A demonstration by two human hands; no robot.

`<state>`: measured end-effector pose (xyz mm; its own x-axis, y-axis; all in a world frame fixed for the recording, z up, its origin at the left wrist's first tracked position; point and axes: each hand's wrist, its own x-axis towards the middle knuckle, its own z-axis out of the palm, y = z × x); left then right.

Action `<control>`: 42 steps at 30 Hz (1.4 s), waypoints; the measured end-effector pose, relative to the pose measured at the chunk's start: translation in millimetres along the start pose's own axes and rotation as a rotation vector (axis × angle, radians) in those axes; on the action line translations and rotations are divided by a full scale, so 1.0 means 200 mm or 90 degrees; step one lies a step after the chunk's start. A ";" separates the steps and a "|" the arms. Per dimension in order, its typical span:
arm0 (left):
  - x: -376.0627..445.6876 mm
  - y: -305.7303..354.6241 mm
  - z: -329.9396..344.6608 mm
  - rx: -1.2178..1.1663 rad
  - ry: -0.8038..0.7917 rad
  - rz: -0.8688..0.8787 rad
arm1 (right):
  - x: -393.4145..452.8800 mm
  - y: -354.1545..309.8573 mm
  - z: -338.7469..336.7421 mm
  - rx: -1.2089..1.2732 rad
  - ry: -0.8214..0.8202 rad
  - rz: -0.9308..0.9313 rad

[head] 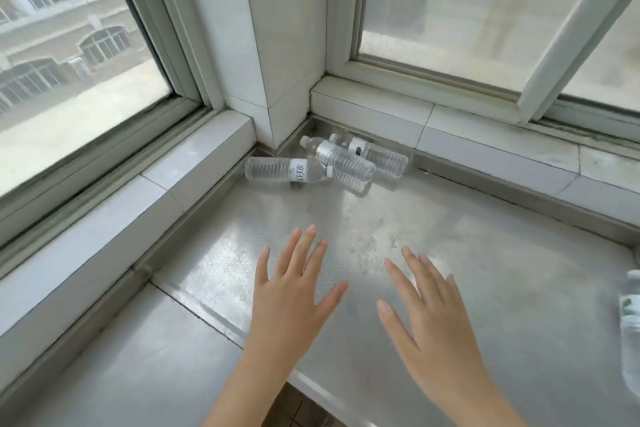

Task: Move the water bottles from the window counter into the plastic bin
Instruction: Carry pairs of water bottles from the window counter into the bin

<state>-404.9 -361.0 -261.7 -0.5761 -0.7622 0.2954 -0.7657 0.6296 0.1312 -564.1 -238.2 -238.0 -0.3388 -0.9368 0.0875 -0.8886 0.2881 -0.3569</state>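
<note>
A: Reaching out over the dimpled stainless-steel window counter (450,218), the left hand (287,305) and the right hand (436,319) are both spread flat, fingers apart, grasping nothing.

B: How far along is the job?

A: Barely begun, I'd judge. Three clear plastic water bottles with white labels lie on their sides in the counter's far corner, under the tiled pillar (277,45): the left-hand bottle (284,169) along the left edge, the middle bottle (341,163) with its cap end touching it, and the rear bottle (377,156) against the back edge.

B: Any others?

A: A fourth clear bottle with a green-marked label (631,322) lies at the counter's right edge, partly cut off.

B: And the plastic bin?

A: Out of view, so I cannot tell what it holds. All visible bottles remain to be moved.
</note>
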 end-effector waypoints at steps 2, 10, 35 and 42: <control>0.17 -0.09 0.08 -0.004 -0.007 -0.001 | 0.17 0.00 0.05 -0.009 -0.018 0.000; 0.69 -0.41 0.38 0.033 -0.038 0.001 | 0.71 0.07 0.28 -0.044 -0.084 0.026; 1.26 -0.84 0.72 -0.116 -0.141 -0.081 | 1.87 0.24 0.71 -0.122 -0.118 0.059; 1.16 -0.76 0.57 -0.546 -0.169 -0.483 | 2.05 0.22 0.73 -0.147 -0.196 0.047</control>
<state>-453.9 -651.0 -321.3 -0.1743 -0.9293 -0.3256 -0.5534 -0.1811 0.8130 -696.3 -638.2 -352.9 -0.3276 -0.9172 -0.2270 -0.9232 0.3618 -0.1295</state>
